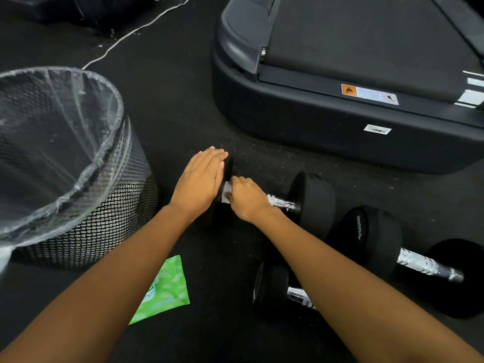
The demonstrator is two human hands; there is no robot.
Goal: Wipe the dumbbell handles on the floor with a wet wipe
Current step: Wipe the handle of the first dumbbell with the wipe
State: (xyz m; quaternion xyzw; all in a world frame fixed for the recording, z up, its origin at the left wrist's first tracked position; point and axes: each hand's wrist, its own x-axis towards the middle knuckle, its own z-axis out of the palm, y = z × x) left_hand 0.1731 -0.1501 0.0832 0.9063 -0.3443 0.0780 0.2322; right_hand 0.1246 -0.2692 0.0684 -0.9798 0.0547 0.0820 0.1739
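A black dumbbell [313,203] with a knurled chrome handle [281,203] lies on the dark floor in the middle. My left hand [200,182] rests flat, fingers together, on its left head. My right hand [246,199] is closed around the left part of the handle with a white wet wipe [226,193] under the fingers. Two more dumbbells lie to the right: one [416,260] with its handle bare, another [275,286] partly hidden under my right forearm. A green wet-wipe pack [167,289] lies near my left forearm.
A black mesh waste bin [110,213] with a clear plastic liner stands at the left. A treadmill base [314,119] fills the upper right, close behind the dumbbells. A white cable [125,38] runs across the floor at the top.
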